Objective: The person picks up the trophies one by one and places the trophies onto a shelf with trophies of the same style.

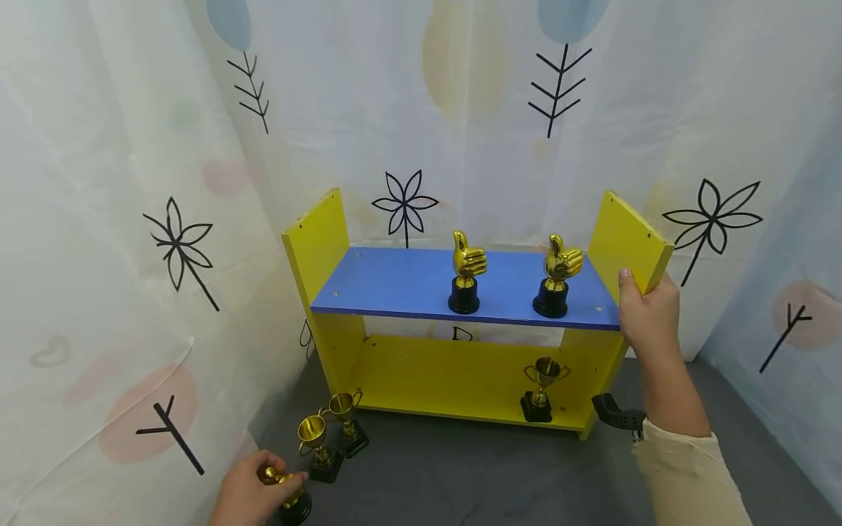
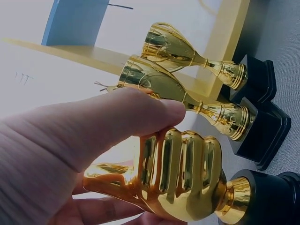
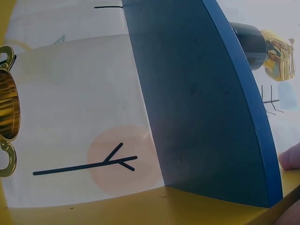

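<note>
My left hand (image 1: 246,489) pinches a gold thumbs-up trophy (image 2: 187,183) with a black round base, low at the left of the head view. Thumb and fingers lie on either side of its gold part. Just beyond it stand two gold cup trophies, the nearer cup (image 1: 313,438) and the farther cup (image 1: 343,409), both on black square bases. My right hand (image 1: 651,314) grips the front edge of the yellow right side panel (image 1: 628,234) of a small shelf. On its blue board (image 1: 395,281) stand two more thumbs-up trophies, the left one (image 1: 465,270) and the right one (image 1: 555,274).
Another gold cup trophy (image 1: 541,387) stands on the yellow bottom board (image 1: 447,372), near the right side. The shelf rests on a grey surface (image 1: 447,467). Patterned white curtains (image 1: 487,146) hang behind it and at both sides.
</note>
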The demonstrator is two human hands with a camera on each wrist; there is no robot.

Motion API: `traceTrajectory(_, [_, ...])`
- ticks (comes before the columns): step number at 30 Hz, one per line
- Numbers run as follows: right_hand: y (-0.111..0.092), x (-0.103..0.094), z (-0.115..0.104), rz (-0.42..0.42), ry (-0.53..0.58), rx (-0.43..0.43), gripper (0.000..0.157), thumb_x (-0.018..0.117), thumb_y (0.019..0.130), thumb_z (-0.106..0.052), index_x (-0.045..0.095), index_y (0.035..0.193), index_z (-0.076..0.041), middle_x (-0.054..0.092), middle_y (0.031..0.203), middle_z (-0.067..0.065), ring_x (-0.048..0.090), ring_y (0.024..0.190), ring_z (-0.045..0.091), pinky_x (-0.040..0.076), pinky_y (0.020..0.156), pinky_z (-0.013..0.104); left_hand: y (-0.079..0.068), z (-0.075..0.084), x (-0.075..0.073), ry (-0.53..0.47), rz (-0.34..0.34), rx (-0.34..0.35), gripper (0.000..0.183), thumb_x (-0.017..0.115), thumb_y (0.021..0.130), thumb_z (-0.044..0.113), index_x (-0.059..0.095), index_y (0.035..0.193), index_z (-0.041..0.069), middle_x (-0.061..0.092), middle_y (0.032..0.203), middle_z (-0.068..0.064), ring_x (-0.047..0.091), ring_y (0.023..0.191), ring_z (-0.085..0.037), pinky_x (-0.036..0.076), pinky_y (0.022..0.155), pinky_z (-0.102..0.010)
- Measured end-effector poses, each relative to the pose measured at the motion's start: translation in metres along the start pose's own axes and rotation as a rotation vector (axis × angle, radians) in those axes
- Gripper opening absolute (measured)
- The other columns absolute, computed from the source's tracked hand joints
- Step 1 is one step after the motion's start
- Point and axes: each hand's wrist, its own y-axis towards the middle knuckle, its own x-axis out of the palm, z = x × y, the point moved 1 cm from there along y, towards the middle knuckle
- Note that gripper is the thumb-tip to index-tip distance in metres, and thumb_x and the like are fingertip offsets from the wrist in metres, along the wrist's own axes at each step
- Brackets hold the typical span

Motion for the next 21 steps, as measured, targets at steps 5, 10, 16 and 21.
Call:
traceTrajectory(5, [0.001, 0.0006, -0.0006, 0.0, 0.008, 0.002, 0.057, 0.041, 0.114, -0.041, 0.04, 0.16, -0.009, 0.052, 0.159, 0.015, 0.054, 0.132, 0.033, 0.046, 0.119, 0.059, 0.0015, -0.0019, 0.0011, -0.017, 0.0, -0.007, 0.046, 0.09, 0.084, 0.037, 0.068, 0.095, -0.002, 0.067, 0.087, -0.01, 0.061, 0.076, -0.022, 0.057, 0.065, -0.038])
traceTrajectory(10, [0.0003, 0.001, -0.0001, 0.005, 0.004, 0.014, 0.057, 0.041, 0.114, -0.042, 0.04, 0.16, -0.009, 0.053, 0.158, 0.016, 0.054, 0.132, 0.032, 0.046, 0.119, 0.058, 0.003, -0.0046, 0.0021, -0.029, 0.002, -0.017, 0.048, 0.091, 0.082, 0.039, 0.068, 0.095, -0.002, 0.067, 0.088, -0.01, 0.061, 0.077, -0.023, 0.057, 0.065, -0.037])
traceTrajectory(16, [0.0009, 0.0007, 0.0001, 0.001, 0.0, 0.021, 0.058, 0.041, 0.113, -0.042, 0.039, 0.161, -0.009, 0.052, 0.158, 0.016, 0.054, 0.131, 0.032, 0.047, 0.118, 0.058, 0.0035, -0.0033, 0.0031, -0.018, -0.004, -0.027, 0.049, 0.091, 0.081, 0.04, 0.067, 0.096, -0.001, 0.066, 0.087, -0.01, 0.06, 0.076, -0.023, 0.056, 0.065, -0.036])
traceTrajectory(21, [0.0022, 0.0009, 0.0007, -0.002, 0.0, 0.015, 0.058, 0.041, 0.113, -0.043, 0.039, 0.161, -0.01, 0.053, 0.157, 0.015, 0.054, 0.128, 0.031, 0.047, 0.117, 0.057, 0.0042, -0.0037, 0.0052, -0.011, -0.009, -0.019, 0.049, 0.091, 0.082, 0.04, 0.067, 0.095, -0.001, 0.064, 0.085, -0.01, 0.059, 0.075, -0.022, 0.055, 0.063, -0.035])
